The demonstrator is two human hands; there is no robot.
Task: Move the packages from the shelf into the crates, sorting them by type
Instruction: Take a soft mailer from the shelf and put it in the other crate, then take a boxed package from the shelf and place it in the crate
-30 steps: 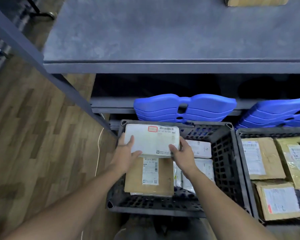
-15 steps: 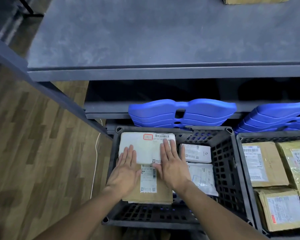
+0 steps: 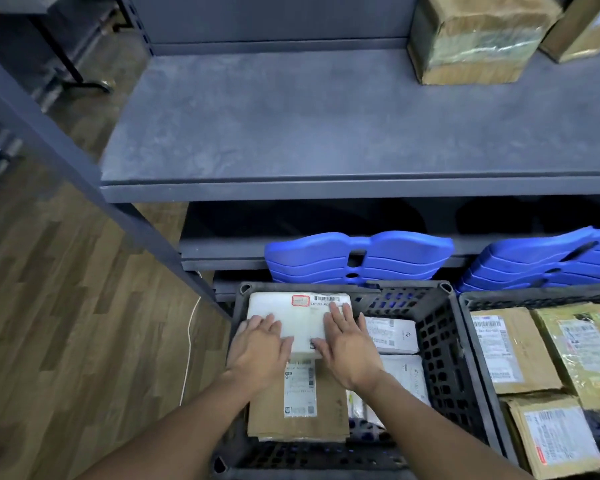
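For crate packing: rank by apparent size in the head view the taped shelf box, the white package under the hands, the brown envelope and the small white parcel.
1. taped shelf box, though cropped and farther off.
2-3. white package and brown envelope look alike; the envelope is partly covered.
4. small white parcel.

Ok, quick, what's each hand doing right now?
Left hand: open, flat on the white package.
Right hand: open, flat on the same package.
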